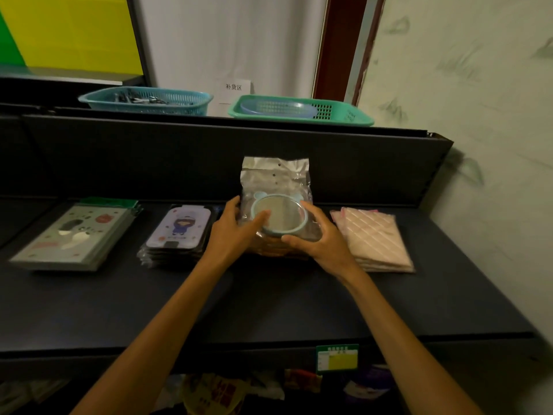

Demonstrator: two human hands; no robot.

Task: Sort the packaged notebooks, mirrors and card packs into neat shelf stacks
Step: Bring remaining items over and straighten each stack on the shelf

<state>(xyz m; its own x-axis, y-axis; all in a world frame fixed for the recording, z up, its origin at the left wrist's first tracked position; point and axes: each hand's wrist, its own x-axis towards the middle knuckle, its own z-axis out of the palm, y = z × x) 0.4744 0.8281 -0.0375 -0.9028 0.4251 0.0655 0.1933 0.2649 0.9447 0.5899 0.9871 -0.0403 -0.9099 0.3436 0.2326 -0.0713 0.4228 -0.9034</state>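
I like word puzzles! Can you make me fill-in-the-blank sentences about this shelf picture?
1. Both hands, left hand and right hand, hold a packaged round ____.
2. The pink quilted stack lies to the ____ of the hands.
3. On the ledge above the shelf stand ____ plastic baskets.
4. The basket on the right is coloured ____.

Missing words: mirror; right; two; green.

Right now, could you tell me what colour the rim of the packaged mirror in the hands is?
Pale blue-green; the mirror rim shows best in the head view.
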